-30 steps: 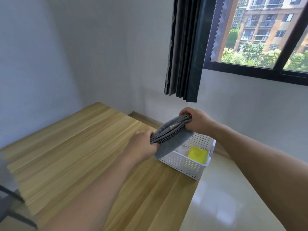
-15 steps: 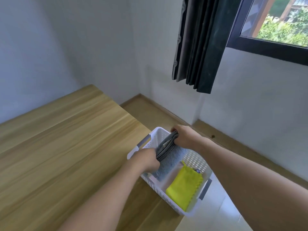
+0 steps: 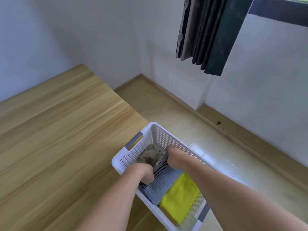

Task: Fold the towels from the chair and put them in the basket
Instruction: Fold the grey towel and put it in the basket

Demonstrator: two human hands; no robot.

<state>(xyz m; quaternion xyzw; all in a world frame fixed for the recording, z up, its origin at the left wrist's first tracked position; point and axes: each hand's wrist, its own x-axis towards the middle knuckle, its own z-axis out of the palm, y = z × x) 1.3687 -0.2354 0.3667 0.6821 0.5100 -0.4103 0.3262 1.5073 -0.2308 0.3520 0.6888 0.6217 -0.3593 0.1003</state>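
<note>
The basket (image 3: 150,134) is made of white perforated plastic with a smooth finish. The grey towel (image 3: 162,184) is seen as nubby terry cloth, the yellow cloth (image 3: 180,195) as matt microfibre. The table (image 3: 63,139) is finished in smooth wood grain.

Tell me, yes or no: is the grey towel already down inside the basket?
Yes: both hands, left hand and right hand, hold the grey towel inside the basket, beside the yellow cloth.

A wooden counter (image 3: 55,147) fills the left, its far corner near the white wall (image 3: 103,35). A dark curtain (image 3: 210,32) hangs at upper right below a dark window frame (image 3: 281,14). A wooden skirting (image 3: 183,100) runs along the pale floor (image 3: 221,152).
</note>
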